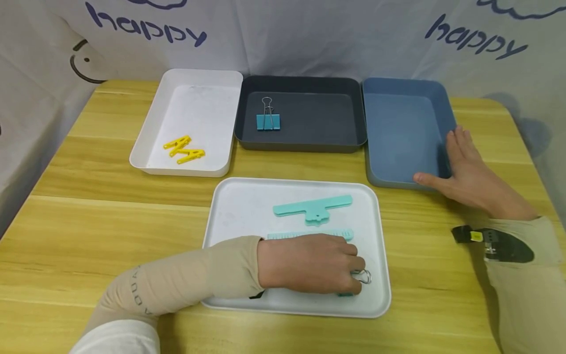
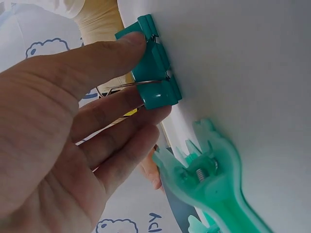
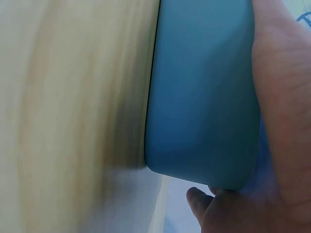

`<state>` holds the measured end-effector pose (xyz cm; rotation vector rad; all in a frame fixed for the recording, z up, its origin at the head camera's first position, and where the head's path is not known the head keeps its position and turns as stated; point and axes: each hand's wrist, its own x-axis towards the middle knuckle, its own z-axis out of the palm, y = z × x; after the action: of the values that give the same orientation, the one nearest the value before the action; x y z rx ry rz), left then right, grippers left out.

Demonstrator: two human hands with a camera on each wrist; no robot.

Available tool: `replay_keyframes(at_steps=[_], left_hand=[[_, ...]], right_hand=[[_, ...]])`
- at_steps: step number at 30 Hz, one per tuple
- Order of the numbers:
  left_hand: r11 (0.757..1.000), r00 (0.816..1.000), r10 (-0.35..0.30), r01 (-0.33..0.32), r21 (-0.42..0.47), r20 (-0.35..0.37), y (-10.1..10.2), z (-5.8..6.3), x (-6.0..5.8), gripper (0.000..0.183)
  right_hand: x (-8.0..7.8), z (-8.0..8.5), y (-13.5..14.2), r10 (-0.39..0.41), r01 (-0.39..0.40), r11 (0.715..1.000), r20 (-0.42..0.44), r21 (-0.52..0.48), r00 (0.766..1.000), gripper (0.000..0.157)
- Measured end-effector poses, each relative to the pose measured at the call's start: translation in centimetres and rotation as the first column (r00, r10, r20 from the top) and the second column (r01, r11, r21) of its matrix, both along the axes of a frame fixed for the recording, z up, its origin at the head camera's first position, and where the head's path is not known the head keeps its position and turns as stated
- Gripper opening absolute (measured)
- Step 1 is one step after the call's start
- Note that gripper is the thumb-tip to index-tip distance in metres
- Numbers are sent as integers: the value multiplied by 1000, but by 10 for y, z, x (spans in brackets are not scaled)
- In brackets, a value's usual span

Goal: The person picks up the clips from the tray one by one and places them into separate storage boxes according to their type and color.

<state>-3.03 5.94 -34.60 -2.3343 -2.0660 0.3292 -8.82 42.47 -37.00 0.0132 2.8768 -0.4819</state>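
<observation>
Over the right part of the white tray [image 1: 239, 206], my left hand [image 1: 314, 263] pinches a teal binder clip [image 2: 158, 73] between thumb and fingers. In the head view that hand covers most of the clip; one wire handle pokes out. Two mint-green bag clips lie on the tray: one [image 1: 316, 209] in full sight, the other [image 1: 309, 235] partly behind the hand. My right hand [image 1: 468, 177] rests with spread, straight fingers on the near right corner of the blue bin [image 1: 402, 132]. Its thumb lies over the near rim.
A white bin [image 1: 199, 113] at the back left holds two yellow clothespins [image 1: 185, 149]. Between it and the blue bin stands a dark grey bin [image 1: 318, 113] with a teal binder clip [image 1: 268, 122] inside. Wooden tabletop [image 1: 110, 236] surrounds the tray. A printed cloth hangs behind.
</observation>
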Motion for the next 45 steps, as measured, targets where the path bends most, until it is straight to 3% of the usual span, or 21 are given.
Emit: replay_keyframes(at_steps=[45], left_hand=[[1000, 999, -3, 3, 13, -41, 0, 1, 2, 21]], right_hand=[[1, 0, -1, -3, 3, 1000, 2, -7, 1000, 122]])
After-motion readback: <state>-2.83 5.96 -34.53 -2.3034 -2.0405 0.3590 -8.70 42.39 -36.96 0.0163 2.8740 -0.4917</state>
